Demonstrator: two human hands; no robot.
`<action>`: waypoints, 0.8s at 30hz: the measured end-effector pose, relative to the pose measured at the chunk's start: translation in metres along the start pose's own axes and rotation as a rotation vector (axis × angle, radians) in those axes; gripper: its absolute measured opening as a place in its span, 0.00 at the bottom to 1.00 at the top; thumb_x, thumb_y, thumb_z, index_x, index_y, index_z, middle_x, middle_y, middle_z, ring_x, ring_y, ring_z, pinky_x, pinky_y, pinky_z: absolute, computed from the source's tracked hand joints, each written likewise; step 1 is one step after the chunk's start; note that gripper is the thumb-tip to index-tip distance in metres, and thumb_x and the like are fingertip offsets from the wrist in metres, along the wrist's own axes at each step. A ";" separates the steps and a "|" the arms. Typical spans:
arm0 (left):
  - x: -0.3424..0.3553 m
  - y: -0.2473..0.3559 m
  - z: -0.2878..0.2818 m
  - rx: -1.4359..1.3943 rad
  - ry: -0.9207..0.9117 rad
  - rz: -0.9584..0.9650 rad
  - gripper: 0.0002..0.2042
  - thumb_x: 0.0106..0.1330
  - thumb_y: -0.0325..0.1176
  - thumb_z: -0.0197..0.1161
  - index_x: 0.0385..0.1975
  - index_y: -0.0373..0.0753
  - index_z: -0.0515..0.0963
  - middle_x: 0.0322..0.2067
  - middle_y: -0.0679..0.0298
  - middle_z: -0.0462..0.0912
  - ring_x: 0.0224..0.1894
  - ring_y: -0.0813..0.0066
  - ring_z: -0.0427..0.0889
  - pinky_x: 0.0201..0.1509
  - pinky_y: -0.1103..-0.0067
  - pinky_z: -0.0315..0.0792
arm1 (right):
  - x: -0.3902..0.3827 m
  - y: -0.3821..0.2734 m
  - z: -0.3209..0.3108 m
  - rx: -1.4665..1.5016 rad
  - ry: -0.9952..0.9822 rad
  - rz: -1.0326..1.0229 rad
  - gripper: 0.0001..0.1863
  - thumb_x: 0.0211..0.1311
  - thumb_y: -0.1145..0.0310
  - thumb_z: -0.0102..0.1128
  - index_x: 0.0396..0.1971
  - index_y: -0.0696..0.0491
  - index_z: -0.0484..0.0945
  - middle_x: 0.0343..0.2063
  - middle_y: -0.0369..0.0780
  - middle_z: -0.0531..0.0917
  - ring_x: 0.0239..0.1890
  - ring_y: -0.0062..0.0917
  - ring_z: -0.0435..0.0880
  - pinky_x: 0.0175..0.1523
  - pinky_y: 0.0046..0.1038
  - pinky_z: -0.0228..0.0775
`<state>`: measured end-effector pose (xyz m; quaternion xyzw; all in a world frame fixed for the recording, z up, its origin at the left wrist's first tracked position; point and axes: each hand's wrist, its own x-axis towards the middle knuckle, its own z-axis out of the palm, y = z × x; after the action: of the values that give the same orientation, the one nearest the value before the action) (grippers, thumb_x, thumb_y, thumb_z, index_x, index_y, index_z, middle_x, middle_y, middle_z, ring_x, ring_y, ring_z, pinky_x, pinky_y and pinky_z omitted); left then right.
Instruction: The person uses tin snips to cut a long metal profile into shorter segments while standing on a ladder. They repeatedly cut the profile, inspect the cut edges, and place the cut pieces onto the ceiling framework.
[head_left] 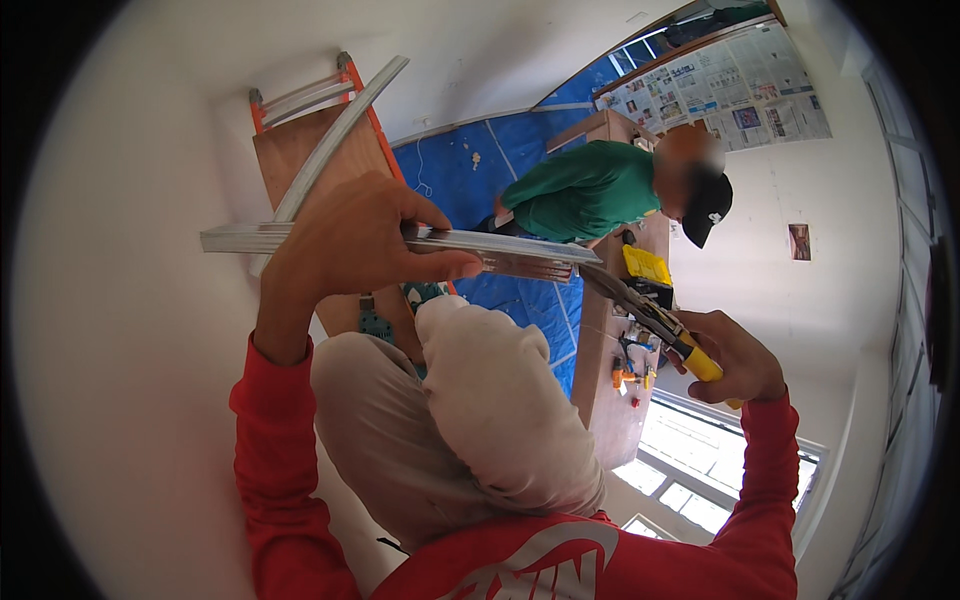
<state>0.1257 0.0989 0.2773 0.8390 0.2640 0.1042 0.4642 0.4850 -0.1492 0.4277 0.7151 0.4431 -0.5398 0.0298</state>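
My left hand (345, 240) is closed around a silvery metal channel (520, 246), which lies roughly level across the view. Its fingers are on top and the thumb runs along the near side. In my right hand (738, 355) is a pair of tin snips (640, 308) with yellow grips. The jaws meet the channel's right end; whether they are cutting into it is too small to tell. A second metal strip (340, 140) slants behind my left hand, over a wooden board.
An orange-framed platform with a wooden board (295, 150) stands at left, a teal power drill (374, 320) on it. Blue sheeting (455, 165) covers the floor. A person in green (590, 190) bends beside a long bench (600, 385) holding tools, including an orange drill (620, 376).
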 end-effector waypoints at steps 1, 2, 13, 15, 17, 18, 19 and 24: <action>0.000 -0.001 0.000 0.015 0.009 0.012 0.34 0.55 0.68 0.77 0.33 0.34 0.91 0.17 0.59 0.82 0.19 0.68 0.78 0.28 0.72 0.70 | 0.001 -0.002 -0.001 0.035 -0.029 -0.014 0.51 0.35 0.71 0.75 0.70 0.59 0.72 0.48 0.44 0.81 0.53 0.33 0.84 0.66 0.34 0.71; 0.000 -0.001 0.000 0.027 0.008 0.014 0.34 0.55 0.68 0.77 0.33 0.34 0.91 0.17 0.59 0.82 0.19 0.68 0.78 0.28 0.71 0.70 | 0.001 -0.005 -0.002 0.053 -0.038 -0.009 0.50 0.35 0.72 0.75 0.69 0.60 0.72 0.47 0.43 0.81 0.53 0.31 0.83 0.66 0.34 0.71; 0.001 -0.005 0.002 0.077 -0.023 0.001 0.36 0.54 0.71 0.75 0.33 0.35 0.91 0.23 0.58 0.86 0.24 0.62 0.83 0.33 0.70 0.75 | 0.002 -0.042 -0.001 0.016 -0.018 -0.001 0.34 0.35 0.73 0.72 0.52 0.62 0.80 0.29 0.35 0.78 0.31 0.20 0.77 0.45 0.24 0.75; 0.002 -0.006 0.001 0.073 -0.041 0.003 0.36 0.53 0.71 0.75 0.33 0.35 0.91 0.24 0.57 0.87 0.25 0.62 0.84 0.34 0.70 0.76 | 0.004 -0.040 -0.005 -0.084 -0.049 -0.021 0.33 0.37 0.71 0.72 0.52 0.60 0.81 0.31 0.38 0.82 0.31 0.23 0.80 0.45 0.27 0.76; 0.001 -0.007 0.003 0.105 -0.008 0.058 0.27 0.55 0.60 0.79 0.34 0.37 0.92 0.22 0.60 0.85 0.23 0.68 0.79 0.31 0.72 0.71 | 0.005 -0.038 -0.008 -0.160 -0.065 -0.060 0.33 0.38 0.69 0.72 0.52 0.59 0.81 0.31 0.40 0.83 0.30 0.26 0.81 0.44 0.28 0.77; 0.001 -0.008 0.003 0.115 0.014 0.092 0.23 0.56 0.55 0.81 0.35 0.38 0.92 0.21 0.62 0.84 0.21 0.71 0.76 0.29 0.73 0.69 | 0.005 -0.037 -0.010 -0.180 -0.062 -0.078 0.33 0.37 0.68 0.72 0.51 0.58 0.82 0.30 0.40 0.83 0.29 0.27 0.81 0.43 0.28 0.77; 0.001 -0.008 0.004 0.113 0.012 0.091 0.24 0.56 0.56 0.81 0.35 0.38 0.92 0.21 0.62 0.85 0.21 0.71 0.76 0.29 0.72 0.69 | 0.005 -0.037 -0.010 -0.200 -0.057 -0.094 0.33 0.37 0.68 0.72 0.51 0.58 0.82 0.29 0.40 0.83 0.28 0.28 0.81 0.43 0.28 0.76; 0.001 -0.010 0.010 0.123 0.035 0.079 0.27 0.55 0.61 0.80 0.34 0.37 0.92 0.21 0.62 0.85 0.22 0.69 0.79 0.29 0.72 0.70 | 0.002 -0.044 -0.015 -0.301 -0.058 -0.112 0.32 0.36 0.69 0.73 0.50 0.57 0.83 0.26 0.40 0.83 0.26 0.29 0.81 0.42 0.29 0.76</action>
<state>0.1271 0.0967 0.2633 0.8737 0.2447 0.1208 0.4027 0.4666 -0.1135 0.4519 0.6608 0.5572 -0.4886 0.1191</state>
